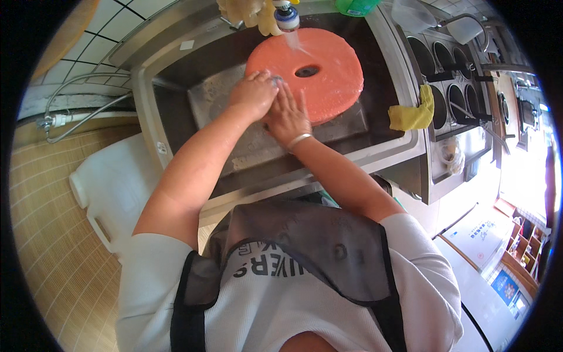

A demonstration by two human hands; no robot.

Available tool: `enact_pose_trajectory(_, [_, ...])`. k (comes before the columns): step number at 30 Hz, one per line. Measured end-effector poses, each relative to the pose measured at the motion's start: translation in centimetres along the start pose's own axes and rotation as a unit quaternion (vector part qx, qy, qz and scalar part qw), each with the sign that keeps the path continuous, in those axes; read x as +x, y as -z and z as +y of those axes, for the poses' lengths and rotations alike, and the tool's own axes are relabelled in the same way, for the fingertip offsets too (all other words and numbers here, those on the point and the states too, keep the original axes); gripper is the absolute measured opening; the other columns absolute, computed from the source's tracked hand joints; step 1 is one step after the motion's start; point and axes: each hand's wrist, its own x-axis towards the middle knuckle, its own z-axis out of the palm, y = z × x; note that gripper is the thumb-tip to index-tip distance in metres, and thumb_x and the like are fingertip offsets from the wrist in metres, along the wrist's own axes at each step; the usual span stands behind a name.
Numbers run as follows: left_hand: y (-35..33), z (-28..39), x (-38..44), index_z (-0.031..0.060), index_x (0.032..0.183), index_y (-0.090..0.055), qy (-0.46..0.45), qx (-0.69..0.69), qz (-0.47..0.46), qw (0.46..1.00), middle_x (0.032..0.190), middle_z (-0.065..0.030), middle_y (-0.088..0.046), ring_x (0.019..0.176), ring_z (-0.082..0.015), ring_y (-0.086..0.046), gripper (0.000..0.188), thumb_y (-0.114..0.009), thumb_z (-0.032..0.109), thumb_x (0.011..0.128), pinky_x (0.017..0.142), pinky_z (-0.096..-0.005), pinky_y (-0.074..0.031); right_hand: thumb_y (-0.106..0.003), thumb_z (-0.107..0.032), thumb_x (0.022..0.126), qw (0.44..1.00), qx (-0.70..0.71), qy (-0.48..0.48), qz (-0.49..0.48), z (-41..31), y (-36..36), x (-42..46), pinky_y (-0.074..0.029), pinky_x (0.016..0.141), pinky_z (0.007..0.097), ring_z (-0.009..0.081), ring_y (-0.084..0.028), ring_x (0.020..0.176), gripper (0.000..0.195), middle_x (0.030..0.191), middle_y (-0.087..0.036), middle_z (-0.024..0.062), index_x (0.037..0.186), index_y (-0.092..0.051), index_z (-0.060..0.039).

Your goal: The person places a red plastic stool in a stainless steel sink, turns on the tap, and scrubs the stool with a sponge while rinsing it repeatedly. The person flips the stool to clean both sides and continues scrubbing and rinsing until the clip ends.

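A thick, round orange-red pad [336, 94] with a hole in its middle lies in a metal sink [220, 154]. Water runs onto its top from a tap nozzle [286, 20]. My left hand [254, 94] is at the pad's left edge, fingers curled against the fingers of my right hand. A small grey-blue spot shows at its fingertips; I cannot tell what it is. My right hand [288, 113], with a bracelet at the wrist, lies flat with fingers extended at the pad's near left edge. Nothing shows in its grasp.
Pale rubber gloves [253, 11] hang by the tap, near a green container [356, 6]. A yellow cloth [411, 112] drapes over the sink's right rim. Round wells [457, 99] with handles stand farther right. A white plastic jug [121, 185] is at the left, below a flexible hose [66, 83].
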Motion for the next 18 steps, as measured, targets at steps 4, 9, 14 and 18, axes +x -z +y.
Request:
enact_pose_trajectory(4, [0.1, -0.1, 0.1, 0.0049, 0.130, -0.052, 0.007, -0.006, 0.000, 1.000, 0.143, -0.0102, -0.045, 0.131, -0.0232, -0.042, 0.045, -0.037, 0.034, 0.099, 0.108, -0.0353, -0.035, -0.054, -0.035, 0.089, 0.999, 0.021, 0.009, 0.025, 1.3, 2.0, -0.2, -0.008, 0.115, 0.0536, 0.0233, -0.016, 0.145, 0.069, 0.156, -0.019, 0.0091, 0.147, -0.028, -0.0064])
enact_pose_trajectory(9, [0.1, 0.2, -0.3, 0.0034, 0.130, -0.052, 0.010, 0.010, 0.031, 0.999, 0.141, -0.0106, -0.047, 0.130, -0.0243, -0.044, 0.047, -0.037, 0.036, 0.099, 0.107, -0.0362, -0.036, -0.052, -0.031, 0.089, 0.994, -0.021, -0.100, 0.041, 7.6, 3.0, -3.3, -0.007, 0.114, 0.0560, 0.0247, -0.018, 0.144, 0.065, 0.155, -0.022, 0.0114, 0.146, -0.030, -0.0075])
enact_pose_trajectory(14, [1.8, 0.7, 0.6, 0.0031, 0.129, -0.053, 0.059, -0.049, -0.059, 0.995, 0.140, -0.0097, -0.049, 0.130, -0.0230, -0.043, 0.048, -0.037, 0.036, 0.099, 0.106, -0.0355, -0.036, -0.045, -0.037, 0.092, 0.994, -0.064, 0.085, 0.009, 0.6, -0.5, -0.1, -0.007, 0.115, 0.0539, 0.0270, -0.019, 0.144, 0.062, 0.154, -0.022, 0.0136, 0.146, -0.031, -0.0082])
enact_pose_trajectory(18, [2.1, 0.6, 1.0, 0.0002, 0.122, -0.055, 0.066, -0.057, -0.046, 0.995, 0.124, -0.0121, -0.060, 0.115, -0.0280, -0.056, 0.045, -0.044, 0.035, 0.095, 0.098, -0.0394, -0.043, -0.048, -0.035, 0.092, 0.996, 0.001, 0.082, -0.023, -0.1, -0.1, 0.5, -0.008, 0.115, 0.0532, 0.0244, -0.019, 0.144, 0.064, 0.155, -0.022, 0.0110, 0.147, -0.028, -0.0113])
